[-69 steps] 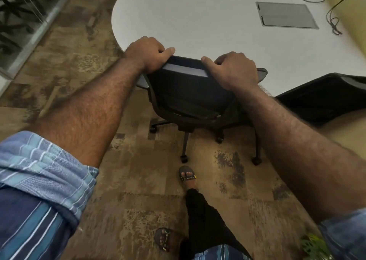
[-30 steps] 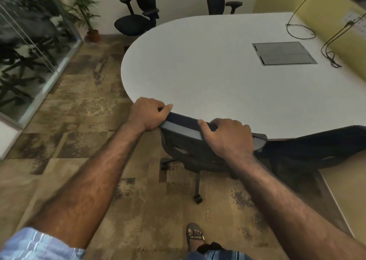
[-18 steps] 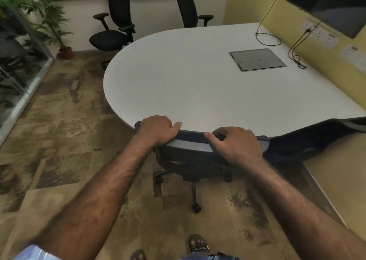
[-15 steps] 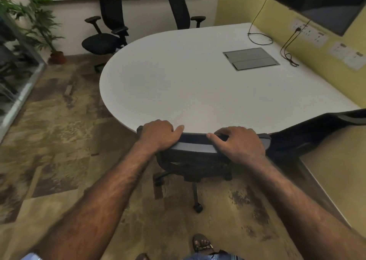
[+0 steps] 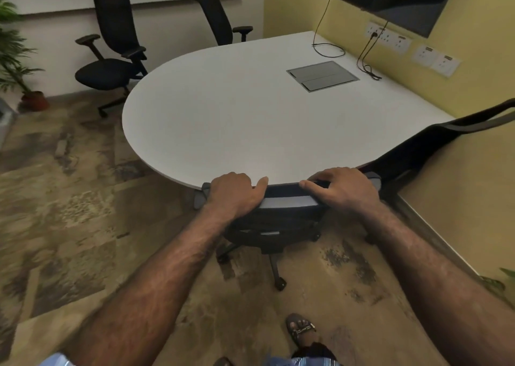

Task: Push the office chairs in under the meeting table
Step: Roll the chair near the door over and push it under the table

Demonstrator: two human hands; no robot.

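The near office chair (image 5: 274, 220) is sitting tucked right up against the white bench (image 5: 245, 120), seat hiding under its edge, with both grips, left hand (image 5: 235, 195) and right hand (image 5: 342, 188), closing over the top of its backrest, one toward each end.

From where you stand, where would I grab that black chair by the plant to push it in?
Take the top edge of the tall black mesh chair with both hands from behind its back: it is upright, and its seat faces the white oval table.
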